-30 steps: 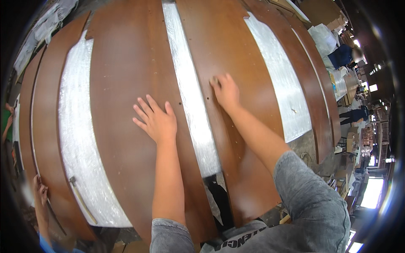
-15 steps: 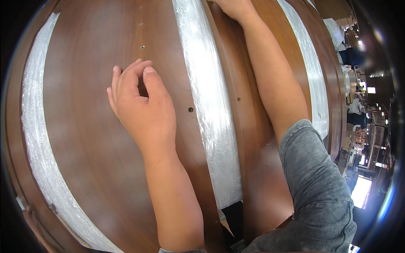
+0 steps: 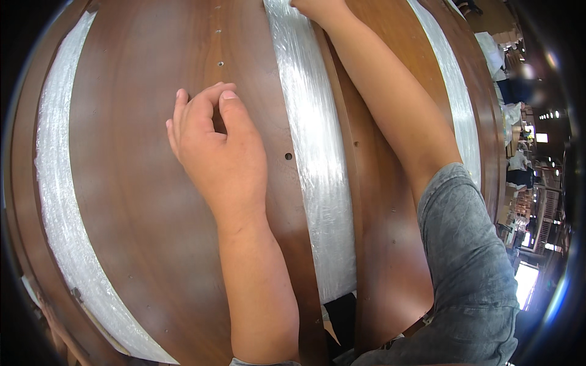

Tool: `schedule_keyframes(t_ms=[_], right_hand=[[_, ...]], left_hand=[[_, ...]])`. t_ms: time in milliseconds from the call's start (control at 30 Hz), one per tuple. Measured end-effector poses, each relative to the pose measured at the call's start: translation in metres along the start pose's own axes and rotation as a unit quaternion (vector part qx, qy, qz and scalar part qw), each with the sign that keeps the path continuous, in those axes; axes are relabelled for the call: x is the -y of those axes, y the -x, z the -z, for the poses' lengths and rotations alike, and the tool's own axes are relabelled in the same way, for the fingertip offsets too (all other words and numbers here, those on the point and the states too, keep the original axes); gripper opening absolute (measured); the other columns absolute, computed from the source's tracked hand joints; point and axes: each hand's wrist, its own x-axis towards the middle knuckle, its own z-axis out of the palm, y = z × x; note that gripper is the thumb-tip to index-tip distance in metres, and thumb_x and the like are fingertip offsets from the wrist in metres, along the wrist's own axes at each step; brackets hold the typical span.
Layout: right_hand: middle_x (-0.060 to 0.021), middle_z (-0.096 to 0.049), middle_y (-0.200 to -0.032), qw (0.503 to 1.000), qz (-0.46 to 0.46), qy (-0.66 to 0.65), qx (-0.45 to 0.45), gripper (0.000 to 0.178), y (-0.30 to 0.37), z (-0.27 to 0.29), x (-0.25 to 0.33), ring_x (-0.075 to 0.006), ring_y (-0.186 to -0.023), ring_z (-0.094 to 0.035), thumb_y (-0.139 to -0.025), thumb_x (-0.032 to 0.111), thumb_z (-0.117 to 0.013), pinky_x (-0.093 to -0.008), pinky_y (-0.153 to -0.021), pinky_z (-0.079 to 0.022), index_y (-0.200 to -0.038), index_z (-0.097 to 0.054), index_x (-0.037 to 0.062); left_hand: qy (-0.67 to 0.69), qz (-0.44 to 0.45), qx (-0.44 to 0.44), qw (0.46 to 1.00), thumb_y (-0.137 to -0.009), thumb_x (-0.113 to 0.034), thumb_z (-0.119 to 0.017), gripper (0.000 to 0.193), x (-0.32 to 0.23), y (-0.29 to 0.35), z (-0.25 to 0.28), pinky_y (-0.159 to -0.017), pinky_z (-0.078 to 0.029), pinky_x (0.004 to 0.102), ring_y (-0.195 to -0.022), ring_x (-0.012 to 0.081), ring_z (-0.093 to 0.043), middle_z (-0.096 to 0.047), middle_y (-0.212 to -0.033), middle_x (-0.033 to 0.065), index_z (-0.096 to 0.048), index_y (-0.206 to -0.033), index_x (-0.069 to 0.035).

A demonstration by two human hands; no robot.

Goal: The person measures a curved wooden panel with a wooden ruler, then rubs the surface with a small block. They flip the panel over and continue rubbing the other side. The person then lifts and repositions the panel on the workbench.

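My left hand (image 3: 223, 140) rests on a brown wooden panel (image 3: 140, 183). Its fingers are loosely bent and slightly apart, the thumb near the index finger, with nothing between them. At the top edge, my right hand (image 3: 318, 8) is over the upper end of a middle strip wrapped in shiny clear film (image 3: 320, 158). The picture cuts off most of its fingers, so what they touch or hold is hidden. A dark round hole (image 3: 289, 156) shows in the panel between my left hand and that strip.
Another film-wrapped strip (image 3: 58, 158) curves along the left, and a further one (image 3: 452, 79) along the right. A second brown panel (image 3: 390, 244) lies right of the middle strip. Beyond it is a cluttered workshop with lights (image 3: 526, 283). A dark gap (image 3: 343, 317) opens near the bottom.
My right hand has shifted left, from beside the middle strip's top onto it. My left hand keeps its pose on the panel while the whole view shifts slightly.
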Motion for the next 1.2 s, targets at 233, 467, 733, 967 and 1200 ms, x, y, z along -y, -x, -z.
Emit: schedule_keyframes(t_ms=[233,467,733,967,1200], right_hand=[[-0.0132,-0.073,-0.076,0.983,-0.119,0.000,0.138,0.031,-0.003,-0.007,0.024,-0.0246,-0.062,-0.069,-0.092,0.033,-0.065,-0.0386,-0.061,-0.056,-0.098,-0.080,0.0071],[-0.0144,-0.073,-0.077,0.982,-0.089,0.018,0.166,0.028,-0.005,-0.001,0.025,-0.0241,-0.065,-0.070,-0.088,0.031,-0.072,-0.0392,-0.063,-0.057,-0.098,-0.079,0.0064],[-0.0204,-0.074,-0.091,0.989,0.099,0.053,-0.097,0.021,0.015,0.002,0.026,-0.0340,-0.088,-0.072,-0.088,0.020,-0.074,-0.0407,-0.080,-0.056,-0.097,-0.073,0.0009],[-0.0138,-0.069,-0.110,0.998,-0.050,0.040,0.008,0.026,0.180,0.098,0.045,-0.0291,-0.106,-0.066,-0.089,0.018,-0.072,-0.0383,-0.090,-0.052,-0.112,-0.071,0.0072],[-0.0186,-0.067,-0.118,0.987,-0.095,0.098,0.079,0.034,0.325,0.179,0.106,-0.0344,-0.120,-0.063,-0.086,0.009,-0.075,-0.0396,-0.104,-0.047,-0.118,-0.069,0.0000]], left_hand=[[0.012,-0.011,0.001,1.000,-0.099,-0.019,-0.053,0.023,0.006,-0.001,0.000,-0.125,-0.017,0.0483,-0.141,0.0339,-0.045,-0.072,-0.108,0.0082,-0.071,-0.099,-0.005],[0.016,0.008,0.006,1.000,-0.099,-0.020,-0.053,0.024,0.005,0.000,0.003,-0.124,-0.018,0.0496,-0.138,0.0353,-0.048,-0.073,-0.100,0.0099,-0.071,-0.098,-0.005],[0.046,0.002,-0.023,0.999,-0.095,-0.021,-0.058,0.024,0.012,-0.006,-0.003,-0.106,-0.043,0.0412,-0.116,0.0295,-0.063,-0.070,-0.093,0.0093,-0.073,-0.096,-0.002],[0.051,0.032,-0.002,0.998,-0.094,-0.022,-0.058,0.029,0.002,-0.003,-0.001,-0.084,-0.051,0.0328,-0.089,0.0184,-0.064,-0.072,-0.096,0.0075,-0.073,-0.102,0.000],[0.074,0.008,0.034,0.997,-0.095,-0.026,-0.062,0.031,0.022,-0.014,-0.005,-0.102,-0.046,0.0313,-0.113,0.0198,-0.065,-0.074,-0.116,0.0087,-0.076,-0.112,-0.004]])
